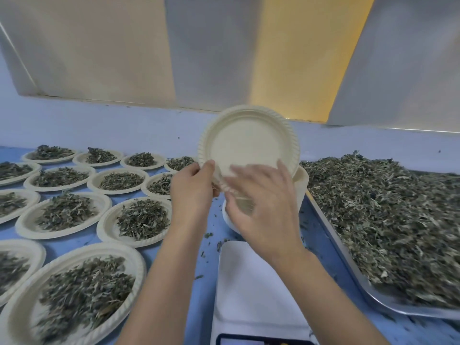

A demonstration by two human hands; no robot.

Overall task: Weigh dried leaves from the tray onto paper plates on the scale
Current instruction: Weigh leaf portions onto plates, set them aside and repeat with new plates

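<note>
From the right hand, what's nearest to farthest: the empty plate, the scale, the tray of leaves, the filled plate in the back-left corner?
1. Empty plate: raised at centre, under the fingers of the right hand.
2. Scale, just below, and tray, to the right: too close to call.
3. Back-left filled plate: far left, by the wall.

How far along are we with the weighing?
Done: many filled plates sit at left. In hand: the left hand grips an empty plate, the right hand touches it. Left to do: the scale is bare and the tray is heaped with leaves.
</note>
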